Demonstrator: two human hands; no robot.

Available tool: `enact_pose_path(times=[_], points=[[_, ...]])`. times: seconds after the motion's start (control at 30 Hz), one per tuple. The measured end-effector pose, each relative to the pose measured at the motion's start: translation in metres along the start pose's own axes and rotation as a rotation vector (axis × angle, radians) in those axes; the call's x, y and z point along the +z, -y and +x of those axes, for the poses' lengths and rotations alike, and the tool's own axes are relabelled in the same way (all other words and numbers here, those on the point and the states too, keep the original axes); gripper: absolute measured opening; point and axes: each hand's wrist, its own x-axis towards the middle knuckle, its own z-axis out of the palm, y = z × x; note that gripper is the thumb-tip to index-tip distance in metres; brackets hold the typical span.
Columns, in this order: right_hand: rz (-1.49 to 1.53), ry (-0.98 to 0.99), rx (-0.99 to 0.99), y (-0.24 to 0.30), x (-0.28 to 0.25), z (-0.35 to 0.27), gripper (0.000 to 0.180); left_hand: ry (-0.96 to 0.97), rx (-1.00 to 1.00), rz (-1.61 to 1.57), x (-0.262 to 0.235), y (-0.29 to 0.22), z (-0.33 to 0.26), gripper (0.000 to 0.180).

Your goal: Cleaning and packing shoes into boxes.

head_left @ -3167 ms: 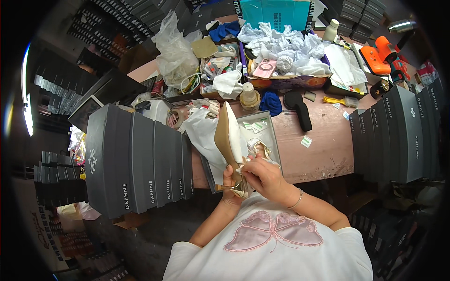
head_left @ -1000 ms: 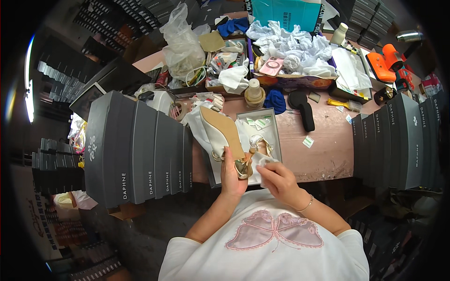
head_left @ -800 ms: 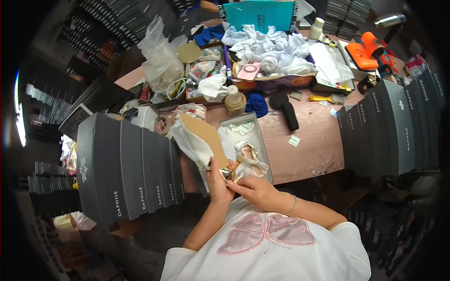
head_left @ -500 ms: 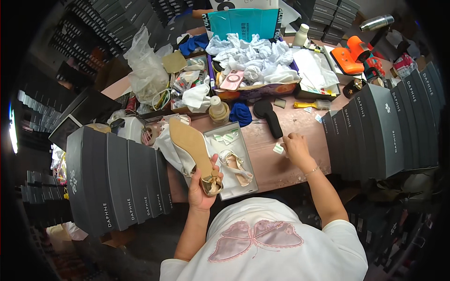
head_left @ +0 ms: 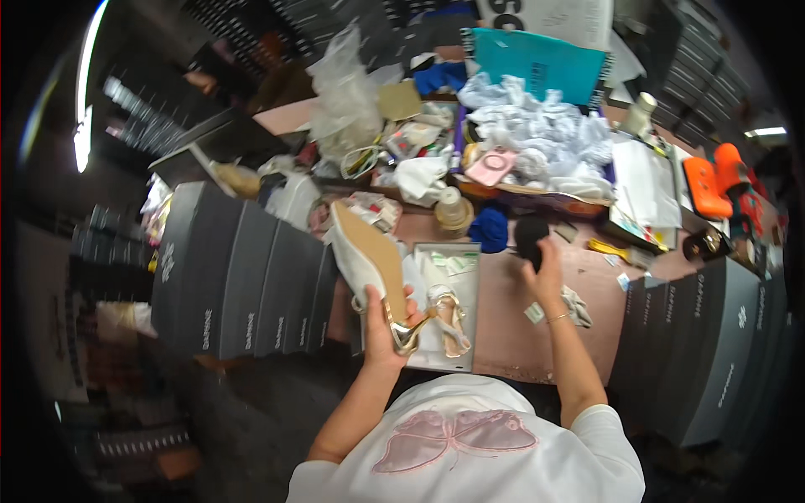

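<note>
A pale high-heeled shoe (head_left: 369, 260) with a tan sole and gold heel is in my left hand (head_left: 384, 337), gripped near its heel end, sole turned toward me. Its mate, a strappy pale shoe (head_left: 450, 323), lies in the open light-grey box (head_left: 419, 362) just right of it. My right hand (head_left: 547, 272) is closed round the handle of a black round-headed tool (head_left: 529, 238) on the pink table. Below that hand lie a small white-and-green sachet (head_left: 534, 313) and a crumpled greyish cloth (head_left: 577, 307).
Dark shoe boxes stand stacked at left (head_left: 243, 277) and right (head_left: 688, 344). Along the back are a carton of crumpled white paper (head_left: 537, 138), a cream bottle (head_left: 454, 211), a blue cloth (head_left: 489, 230), a yellow-handled brush (head_left: 610, 249) and an orange tape dispenser (head_left: 707, 189).
My right hand has moved from beside the sachet to the black tool's handle. The shoe stays in my left hand. The whole view has swung, shifting the scene right and down.
</note>
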Motion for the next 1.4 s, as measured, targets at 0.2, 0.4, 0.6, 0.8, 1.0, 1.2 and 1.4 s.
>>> enact_pose_path(times=[0.2,0.4,0.6,0.8,1.0,1.2,1.4], points=[[-0.293,0.277,0.076,-0.019,-0.004,0.037,0.042,-0.176,0.163,0.06,0.028,0.008,0.011,0.057],[0.551,0.503,-0.216,0.204,-0.092,0.002,0.042,-0.198,0.396,0.318,0.015,0.008,0.006,0.058],[0.24,0.361,-0.496,0.234,-0.043,-0.051,0.045,-0.034,0.237,0.086,0.009,-0.002,0.002,0.059],[0.362,0.258,-0.557,0.269,-0.064,-0.038,0.051,0.08,0.115,-0.024,0.006,-0.026,-0.001,0.064],[0.154,0.37,-0.465,0.217,-0.044,-0.062,0.046,0.238,-0.082,-0.414,-0.011,-0.033,0.0,0.067],[0.329,0.434,-0.373,0.303,-0.053,-0.068,0.045,0.322,-0.097,-0.402,-0.021,-0.026,0.002,0.054],[0.389,0.265,-0.157,0.294,-0.075,-0.071,0.044,0.412,-0.061,-0.314,-0.025,-0.037,0.004,0.062]])
